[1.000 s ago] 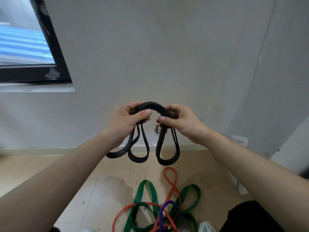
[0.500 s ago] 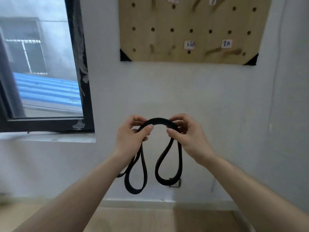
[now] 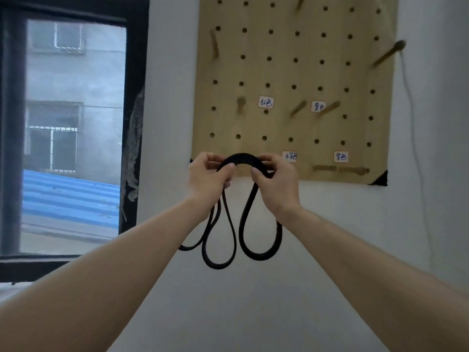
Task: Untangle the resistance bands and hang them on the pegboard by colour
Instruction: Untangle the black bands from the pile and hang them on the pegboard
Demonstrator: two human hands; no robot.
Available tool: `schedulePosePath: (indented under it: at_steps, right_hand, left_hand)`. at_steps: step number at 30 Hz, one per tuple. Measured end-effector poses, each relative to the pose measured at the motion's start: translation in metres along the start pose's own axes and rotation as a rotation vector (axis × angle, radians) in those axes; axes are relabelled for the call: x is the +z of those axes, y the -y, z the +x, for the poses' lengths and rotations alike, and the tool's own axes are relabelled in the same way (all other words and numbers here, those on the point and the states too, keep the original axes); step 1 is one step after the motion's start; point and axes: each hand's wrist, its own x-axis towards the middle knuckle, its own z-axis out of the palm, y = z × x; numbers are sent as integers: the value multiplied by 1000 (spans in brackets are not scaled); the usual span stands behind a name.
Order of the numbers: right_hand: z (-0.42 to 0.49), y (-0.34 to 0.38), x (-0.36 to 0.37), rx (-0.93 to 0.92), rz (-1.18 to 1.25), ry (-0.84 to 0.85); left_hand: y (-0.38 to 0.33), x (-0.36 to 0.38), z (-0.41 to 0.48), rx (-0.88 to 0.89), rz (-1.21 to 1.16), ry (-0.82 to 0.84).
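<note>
I hold folded black resistance bands [image 3: 242,160] up in front of the lower edge of the wooden pegboard [image 3: 291,72]. My left hand [image 3: 209,177] grips the left side of the arch and my right hand [image 3: 275,182] pinches the right side. Loops of black band hang down below both hands. The pegboard on the wall carries wooden pegs [image 3: 327,110] and small white handwritten labels [image 3: 265,102]. No band hangs on any visible peg.
A dark-framed window [image 3: 137,110] stands to the left of the pegboard, with its sill at the lower left. A thin white cord [image 3: 416,158] runs down the wall right of the board. The floor and the other bands are out of view.
My view has risen from the floor to the wall, so the coloured bands left the frame and more of the pegboard shows. Both hands lifted the black bands up to the board's lower edge.
</note>
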Motion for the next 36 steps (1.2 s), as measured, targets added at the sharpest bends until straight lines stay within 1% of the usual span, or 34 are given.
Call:
schedulePosePath:
  at_steps: [3, 7, 10, 13, 15, 19, 22, 26, 29, 31, 34, 36]
  right_hand:
    - [16, -4, 17, -81, -68, -32]
    - [34, -22, 32, -107, -127, -39]
    - [45, -39, 43, -101, -156, -7]
    - [52, -63, 58, -154, -243, 0]
    - [54, -77, 66, -181, -234, 7]
    - [67, -95, 77, -174, -184, -2]
    - [75, -108, 83, -134, -189, 24]
    - [71, -120, 86, -164, -231, 34]
    - [60, -122, 81, -121, -161, 85]
    - [51, -123, 75, -109, -153, 101]
    - [37, -119, 64, -60, -183, 133]
    - [25, -114, 55, -14, -262, 122]
  left_hand:
    - [3, 6, 26, 24, 26, -34]
    - [19, 9, 57, 52, 93, -58]
    - [35, 14, 76, 74, 149, -71]
    - [55, 17, 92, 87, 181, -80]
    - [69, 19, 99, 103, 217, -79]
    - [90, 24, 114, 125, 232, -73]
    - [94, 27, 124, 137, 292, -70]
    - [101, 25, 119, 193, 386, -78]
    - [105, 17, 109, 185, 410, -13]
    - [105, 9, 100, 180, 477, 42]
    - [99, -3, 83, 146, 548, 111]
    - [91, -12, 65, 118, 553, 149]
